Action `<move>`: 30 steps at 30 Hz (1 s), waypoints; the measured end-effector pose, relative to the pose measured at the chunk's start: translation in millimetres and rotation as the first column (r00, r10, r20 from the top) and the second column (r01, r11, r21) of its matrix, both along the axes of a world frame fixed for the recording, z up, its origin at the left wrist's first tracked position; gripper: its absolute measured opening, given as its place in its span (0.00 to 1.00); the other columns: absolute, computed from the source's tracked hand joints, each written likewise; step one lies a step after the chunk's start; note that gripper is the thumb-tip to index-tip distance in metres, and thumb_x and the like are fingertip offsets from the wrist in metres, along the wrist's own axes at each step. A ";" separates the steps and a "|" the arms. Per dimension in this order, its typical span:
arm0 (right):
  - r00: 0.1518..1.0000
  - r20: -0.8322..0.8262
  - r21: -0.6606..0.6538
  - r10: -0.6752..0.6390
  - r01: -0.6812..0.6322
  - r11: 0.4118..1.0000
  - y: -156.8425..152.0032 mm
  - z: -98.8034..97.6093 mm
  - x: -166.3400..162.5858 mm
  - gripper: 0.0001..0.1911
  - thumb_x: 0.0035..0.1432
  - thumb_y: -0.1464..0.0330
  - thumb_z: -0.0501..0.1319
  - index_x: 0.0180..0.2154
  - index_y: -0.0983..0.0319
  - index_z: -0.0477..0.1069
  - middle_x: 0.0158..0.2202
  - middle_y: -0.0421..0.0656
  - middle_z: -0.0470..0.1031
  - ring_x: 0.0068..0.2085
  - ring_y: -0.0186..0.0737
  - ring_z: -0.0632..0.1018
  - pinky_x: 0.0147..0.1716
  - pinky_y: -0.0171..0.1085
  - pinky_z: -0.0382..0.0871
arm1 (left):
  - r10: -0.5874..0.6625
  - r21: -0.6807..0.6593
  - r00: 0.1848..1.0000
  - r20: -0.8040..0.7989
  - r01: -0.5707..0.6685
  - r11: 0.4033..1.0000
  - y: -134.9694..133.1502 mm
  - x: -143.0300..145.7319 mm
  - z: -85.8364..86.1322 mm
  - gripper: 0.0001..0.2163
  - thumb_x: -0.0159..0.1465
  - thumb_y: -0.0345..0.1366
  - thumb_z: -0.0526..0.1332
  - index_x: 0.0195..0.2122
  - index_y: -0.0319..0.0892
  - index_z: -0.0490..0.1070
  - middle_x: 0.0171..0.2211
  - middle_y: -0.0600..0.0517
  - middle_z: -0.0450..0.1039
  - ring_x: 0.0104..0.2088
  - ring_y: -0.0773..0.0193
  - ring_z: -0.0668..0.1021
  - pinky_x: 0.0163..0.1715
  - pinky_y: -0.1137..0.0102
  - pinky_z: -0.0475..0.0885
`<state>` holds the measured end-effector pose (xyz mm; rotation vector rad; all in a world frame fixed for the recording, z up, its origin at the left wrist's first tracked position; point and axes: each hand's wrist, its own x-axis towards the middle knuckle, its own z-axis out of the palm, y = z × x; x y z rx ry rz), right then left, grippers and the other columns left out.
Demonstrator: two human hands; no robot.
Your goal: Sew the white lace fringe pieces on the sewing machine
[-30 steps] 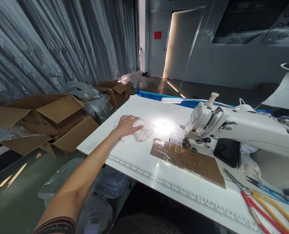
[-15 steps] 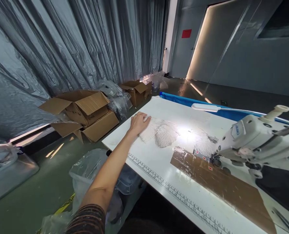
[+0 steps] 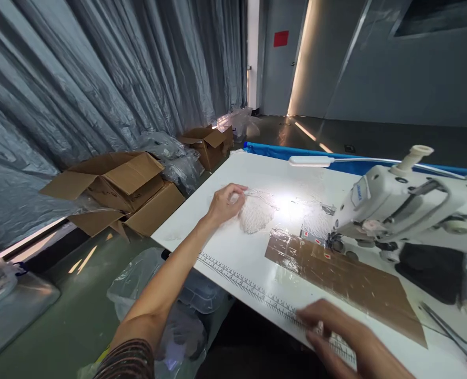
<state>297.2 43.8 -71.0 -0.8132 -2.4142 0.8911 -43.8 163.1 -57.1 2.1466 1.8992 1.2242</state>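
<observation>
My left hand (image 3: 225, 202) reaches across the white sewing table (image 3: 225, 252) and pinches the left edge of a bunched white lace cloth (image 3: 255, 217), fingers curled round it. My right hand (image 3: 336, 331) rests at the table's front edge on the printed ruler strip (image 3: 249, 281), fingers stretched fairly flat and blurred, with nothing in it. The white sewing machine (image 3: 407, 205) stands to the right of the cloth, its lamp (image 3: 310, 161) lighting the cloth.
A brown taped sheet (image 3: 347, 281) lies in front of the needle. Scissors (image 3: 454, 337) are at the far right and a black object (image 3: 430, 266) sits under the machine arm. Open cardboard boxes (image 3: 119, 189) and plastic bags (image 3: 146, 284) lie on the floor left.
My left hand has gathered the lace cloth into a tighter bunch and closed on its edge. My right hand has come into view at the table's front edge. The camera has shifted.
</observation>
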 end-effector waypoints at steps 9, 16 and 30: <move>0.986 -0.005 -0.039 -0.169 0.168 0.985 15.9 7.2 13.2 0.29 0.61 0.57 0.62 0.62 0.51 0.61 0.64 0.49 0.55 0.66 0.52 0.58 0.61 0.54 0.62 | -0.794 -0.271 0.562 0.232 0.821 0.502 -72.1 117.4 32.4 0.06 0.65 0.34 0.60 0.42 0.41 0.67 0.34 0.51 0.76 0.28 0.70 0.75 0.24 0.75 0.70; 0.978 -0.089 -0.491 -0.187 0.120 0.863 29.8 5.5 48.5 0.17 0.65 0.54 0.57 0.33 0.60 0.72 0.40 0.44 0.74 0.41 0.40 0.76 0.43 0.39 0.71 | -0.574 -0.334 0.758 0.309 0.652 0.681 -50.5 120.6 29.0 0.12 0.65 0.40 0.61 0.46 0.42 0.66 0.34 0.52 0.72 0.28 0.70 0.73 0.24 0.74 0.68; 0.717 0.200 -0.224 -0.668 0.697 0.681 89.3 -20.4 60.4 0.19 0.59 0.54 0.56 0.40 0.59 0.76 0.19 0.37 0.65 0.20 0.36 0.64 0.20 0.35 0.53 | -0.682 -0.317 0.607 -0.407 0.607 0.729 64.9 153.2 -20.1 0.15 0.70 0.35 0.49 0.46 0.38 0.74 0.45 0.42 0.73 0.41 0.56 0.74 0.39 0.62 0.66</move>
